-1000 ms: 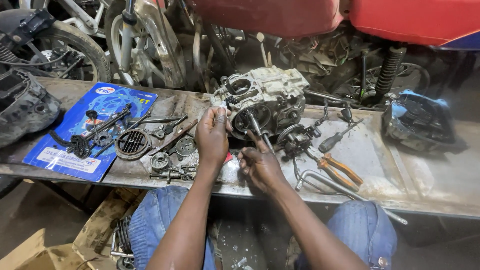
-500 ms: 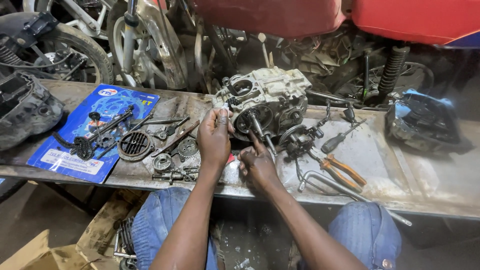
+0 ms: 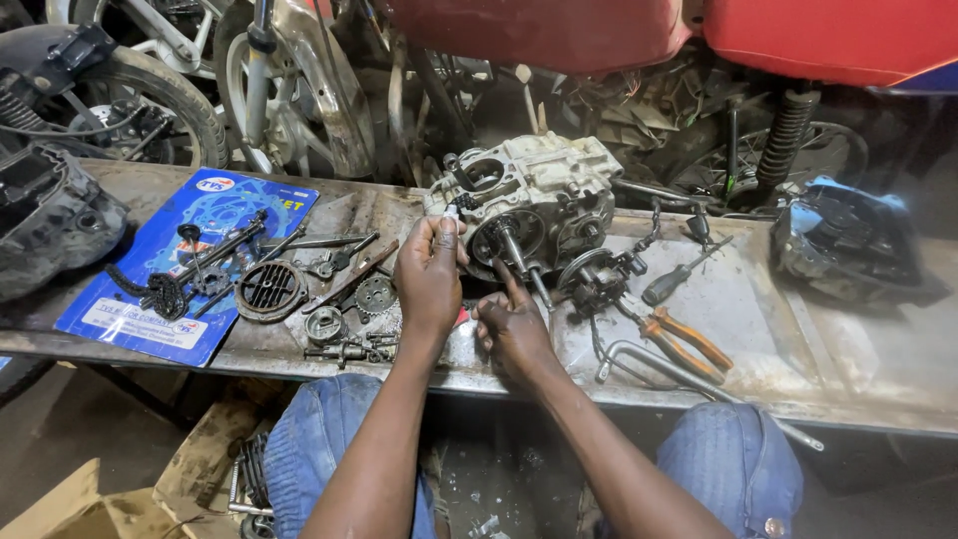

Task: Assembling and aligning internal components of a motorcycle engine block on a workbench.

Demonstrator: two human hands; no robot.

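Here, long dented metal bench (image 3: 798, 349), dusty, scratched. Grey cast engine case (image 3: 539, 200) on it at middle, greasy, steel shaft sticking toward person. Blue gasket card (image 3: 190, 260) at left under chain, round grille, gears. Orange-handled pliers (image 3: 679, 337) and bent wrench at right. Left hand (image 3: 431, 274) curled on case's front edge, thumb up. Right hand (image 3: 511, 324) fingers narrow, pinching at shaft base; what it holds, cannot tell.

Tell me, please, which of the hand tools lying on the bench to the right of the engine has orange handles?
The pliers, lying right of the right hand. Their two handles are orange, whereas the screwdriver beyond them has a dark handle and the bent wrench in front is bare metal.
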